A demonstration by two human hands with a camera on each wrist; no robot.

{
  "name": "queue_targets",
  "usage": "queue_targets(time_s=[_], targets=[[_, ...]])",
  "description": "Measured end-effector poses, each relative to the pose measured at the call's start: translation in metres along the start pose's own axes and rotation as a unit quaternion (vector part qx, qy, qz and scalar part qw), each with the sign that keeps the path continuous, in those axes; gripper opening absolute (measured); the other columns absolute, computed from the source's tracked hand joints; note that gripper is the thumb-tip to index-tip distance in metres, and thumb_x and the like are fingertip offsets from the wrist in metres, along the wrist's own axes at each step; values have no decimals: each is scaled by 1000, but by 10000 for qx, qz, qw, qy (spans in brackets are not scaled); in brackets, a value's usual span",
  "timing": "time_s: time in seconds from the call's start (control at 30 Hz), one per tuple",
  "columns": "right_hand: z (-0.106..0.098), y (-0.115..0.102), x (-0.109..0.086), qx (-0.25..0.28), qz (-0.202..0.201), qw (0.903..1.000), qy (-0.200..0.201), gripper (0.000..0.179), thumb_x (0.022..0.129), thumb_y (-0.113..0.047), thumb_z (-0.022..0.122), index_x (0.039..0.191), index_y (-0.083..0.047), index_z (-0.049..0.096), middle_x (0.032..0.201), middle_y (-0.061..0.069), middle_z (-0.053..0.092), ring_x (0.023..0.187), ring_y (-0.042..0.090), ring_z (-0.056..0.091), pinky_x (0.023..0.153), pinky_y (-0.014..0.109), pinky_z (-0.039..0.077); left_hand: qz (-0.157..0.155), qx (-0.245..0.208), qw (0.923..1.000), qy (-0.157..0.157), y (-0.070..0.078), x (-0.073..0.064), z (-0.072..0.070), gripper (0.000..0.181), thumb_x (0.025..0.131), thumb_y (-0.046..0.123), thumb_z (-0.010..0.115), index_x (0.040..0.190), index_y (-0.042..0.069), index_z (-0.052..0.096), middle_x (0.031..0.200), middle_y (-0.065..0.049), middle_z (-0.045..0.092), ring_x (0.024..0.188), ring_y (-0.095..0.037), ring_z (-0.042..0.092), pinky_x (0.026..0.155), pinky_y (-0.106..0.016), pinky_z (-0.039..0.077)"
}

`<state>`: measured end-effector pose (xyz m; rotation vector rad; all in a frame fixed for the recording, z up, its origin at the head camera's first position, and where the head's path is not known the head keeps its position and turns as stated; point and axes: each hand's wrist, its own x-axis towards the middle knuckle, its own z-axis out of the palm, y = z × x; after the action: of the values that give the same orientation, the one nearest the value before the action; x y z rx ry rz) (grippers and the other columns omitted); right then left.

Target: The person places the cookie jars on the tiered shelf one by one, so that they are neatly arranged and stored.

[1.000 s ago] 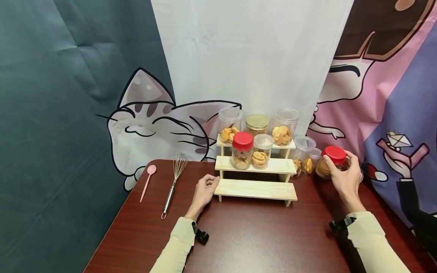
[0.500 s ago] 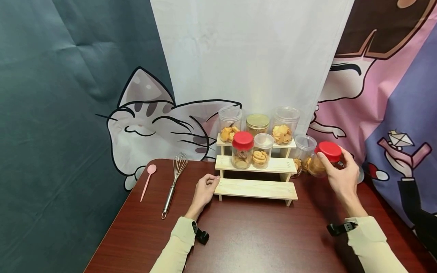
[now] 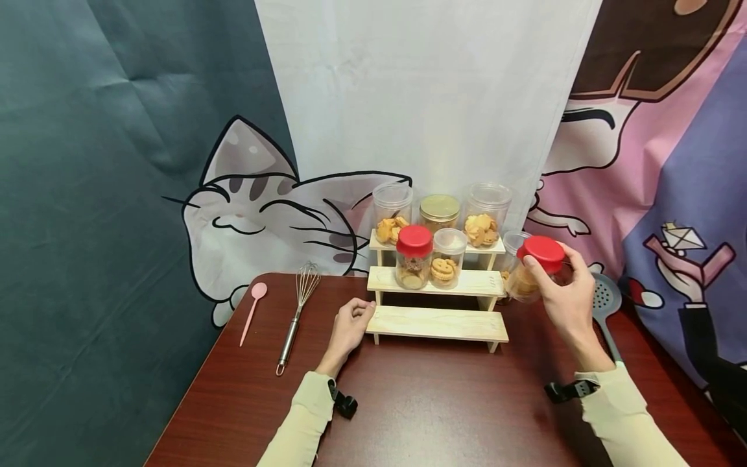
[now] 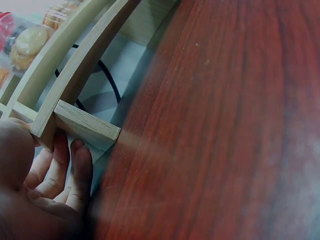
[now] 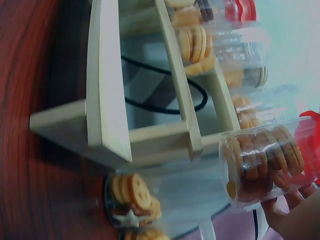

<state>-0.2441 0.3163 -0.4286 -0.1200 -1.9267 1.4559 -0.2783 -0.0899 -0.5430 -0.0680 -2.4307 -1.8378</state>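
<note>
My right hand (image 3: 567, 299) grips a clear cookie jar (image 5: 261, 165) with a red lid (image 3: 542, 253). The jar is tilted, with round cookies inside, and is held up beside the right end of a three-step wooden display shelf (image 3: 438, 324). At that shelf's left end, my left hand (image 3: 351, 324) pinches the corner of the bottom step, thumb above and fingers below in the left wrist view. On the middle step stand a red-lidded jar (image 3: 414, 259) and a clear-lidded jar (image 3: 447, 259). The top step carries two clear jars and a gold-lidded jar (image 3: 439, 213) between them.
Another clear jar of cookies (image 5: 135, 197) stands on the table right of the shelf, partly behind the held jar. A grey slotted turner (image 3: 607, 301) lies at the right edge. A whisk (image 3: 296, 318) and a pink spoon (image 3: 253, 312) lie on the left. A printed curtain hangs behind.
My right hand has lifted the red-lidded jar from the table's right side and carried it left toward the shelf, uncovering the turner. The left hand has stayed at the shelf corner.
</note>
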Motion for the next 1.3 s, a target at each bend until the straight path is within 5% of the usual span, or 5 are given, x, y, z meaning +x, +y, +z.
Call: queue_targets(time_s=[0.37, 0.87, 1.3], targets=[[29, -9, -8, 551, 43, 9983, -169, 56, 92, -15, 88, 144, -14, 68, 117, -13, 73, 95, 0, 71, 83, 10, 54, 3, 24, 10000, -4, -1, 0, 0, 21, 106, 30, 72, 105, 10, 76, 93, -8, 81, 79, -5, 69, 76, -21, 52], [63, -4, -14, 131, 18, 9990, -420, 62, 90, -26, 91, 147, -24, 67, 134, 2, 70, 116, 7, 65, 89, 13, 56, 0, 55, 10000, 26, 0, 0, 0, 22, 106, 32, 72, 105, 10, 77, 91, -6, 81, 76, -5, 66, 74, -21, 50], [79, -5, -12, 159, -38, 9987, -488, 63, 92, -27, 90, 149, -16, 65, 133, 12, 72, 115, 4, 64, 90, 14, 55, 40, 105, 9999, 1, -1, 0, -1, 22, 106, 32, 72, 106, 11, 77, 93, -7, 81, 79, -6, 68, 76, -22, 51]])
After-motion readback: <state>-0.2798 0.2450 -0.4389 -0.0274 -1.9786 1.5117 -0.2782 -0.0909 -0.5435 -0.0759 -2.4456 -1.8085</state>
